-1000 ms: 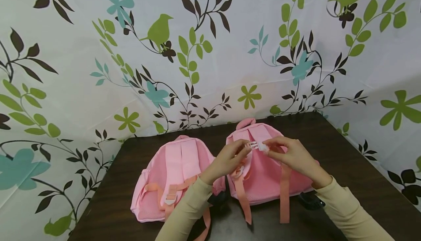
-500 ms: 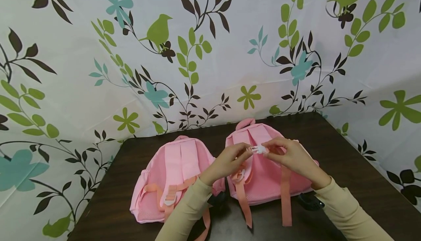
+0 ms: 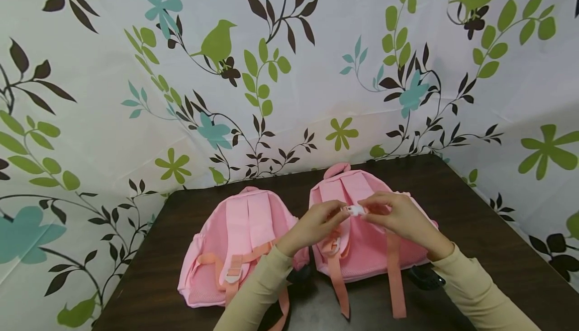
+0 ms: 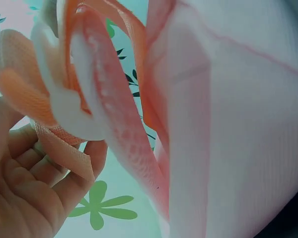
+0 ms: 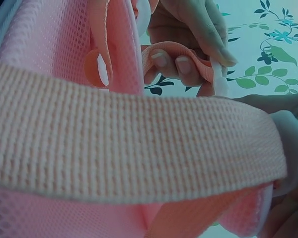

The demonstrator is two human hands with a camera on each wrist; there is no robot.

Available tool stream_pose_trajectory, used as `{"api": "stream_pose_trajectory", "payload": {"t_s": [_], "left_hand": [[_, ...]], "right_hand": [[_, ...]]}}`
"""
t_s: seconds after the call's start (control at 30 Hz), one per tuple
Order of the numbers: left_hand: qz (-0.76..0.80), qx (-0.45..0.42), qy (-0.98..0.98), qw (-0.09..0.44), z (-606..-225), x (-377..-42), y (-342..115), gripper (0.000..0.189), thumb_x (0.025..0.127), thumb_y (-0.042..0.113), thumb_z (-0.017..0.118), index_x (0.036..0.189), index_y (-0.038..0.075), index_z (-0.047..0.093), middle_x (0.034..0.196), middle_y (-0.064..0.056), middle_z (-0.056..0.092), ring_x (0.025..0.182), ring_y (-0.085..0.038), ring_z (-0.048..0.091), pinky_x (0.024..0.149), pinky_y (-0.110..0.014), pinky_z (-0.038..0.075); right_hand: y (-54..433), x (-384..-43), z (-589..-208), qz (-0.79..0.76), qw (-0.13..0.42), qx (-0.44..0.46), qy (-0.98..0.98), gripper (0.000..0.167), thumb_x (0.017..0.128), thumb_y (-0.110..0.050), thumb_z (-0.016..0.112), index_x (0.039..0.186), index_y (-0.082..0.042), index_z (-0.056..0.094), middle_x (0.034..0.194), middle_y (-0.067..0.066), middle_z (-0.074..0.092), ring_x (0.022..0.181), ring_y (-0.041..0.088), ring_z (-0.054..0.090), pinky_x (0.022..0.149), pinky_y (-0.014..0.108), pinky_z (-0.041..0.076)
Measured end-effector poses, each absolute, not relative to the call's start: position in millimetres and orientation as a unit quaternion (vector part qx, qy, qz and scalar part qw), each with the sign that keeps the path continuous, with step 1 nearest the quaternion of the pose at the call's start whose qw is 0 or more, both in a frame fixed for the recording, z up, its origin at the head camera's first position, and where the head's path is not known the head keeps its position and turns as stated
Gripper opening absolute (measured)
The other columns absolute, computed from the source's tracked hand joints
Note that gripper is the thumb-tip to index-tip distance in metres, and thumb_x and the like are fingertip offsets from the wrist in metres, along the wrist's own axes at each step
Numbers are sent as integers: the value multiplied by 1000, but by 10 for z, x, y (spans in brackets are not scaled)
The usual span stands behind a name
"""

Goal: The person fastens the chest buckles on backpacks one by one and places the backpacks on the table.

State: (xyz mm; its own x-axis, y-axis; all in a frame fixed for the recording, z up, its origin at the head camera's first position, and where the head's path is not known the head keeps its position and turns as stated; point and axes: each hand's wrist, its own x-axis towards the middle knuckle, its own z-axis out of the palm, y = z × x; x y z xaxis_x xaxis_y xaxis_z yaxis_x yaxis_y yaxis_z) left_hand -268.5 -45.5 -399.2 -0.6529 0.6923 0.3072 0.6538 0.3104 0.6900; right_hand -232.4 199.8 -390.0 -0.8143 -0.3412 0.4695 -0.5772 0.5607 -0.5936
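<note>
In the head view, a white plastic side-release buckle [image 3: 355, 210] is held level in front of the right-hand pink backpack [image 3: 371, 250]. My left hand [image 3: 316, 223] pinches its left half, while my right hand [image 3: 402, 215] pinches the right half. The halves meet; whether they are latched is too small to tell. Orange webbing hangs by my left hand [image 4: 30, 188] in the left wrist view, close to a white strap adjuster [image 4: 69, 111]. A wide orange strap [image 5: 134, 144] crosses the right wrist view, partly hiding the right hand.
Another pink backpack [image 3: 239, 250] lies to the left, its orange strap [image 3: 235, 268] buckled in a white adjuster. Both bags rest on a dark wooden table [image 3: 149, 260]. A patterned curtain [image 3: 289, 80] hangs behind the table.
My hands have drawn together and slightly down, and the two buckle halves, apart a second ago, now meet. The loose orange strap end under the right hand swings slightly right.
</note>
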Motion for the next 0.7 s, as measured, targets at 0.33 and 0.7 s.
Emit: {"api": "stream_pose_trajectory", "payload": {"t_s": [0.33,0.7], "left_hand": [[424,418,803,26,-4008,-2686,-454,21,106,30,54,112,13,66,82,3,53,72,-7,51,64,-21,44],[424,425,798,38,-4012,-2676,-461,24,106,31,54,116,12,65,82,3,54,72,-7,52,63,-20,44]], "right_hand": [[1975,-2321,-3879,381,155,257,-875,27,82,-16,85,107,-11,79,99,-5,75,92,14,67,87,52,55],[1985,-2319,-3897,370,156,255,-880,25,82,-18,85,105,-13,80,97,-8,75,91,11,67,84,43,57]]}}
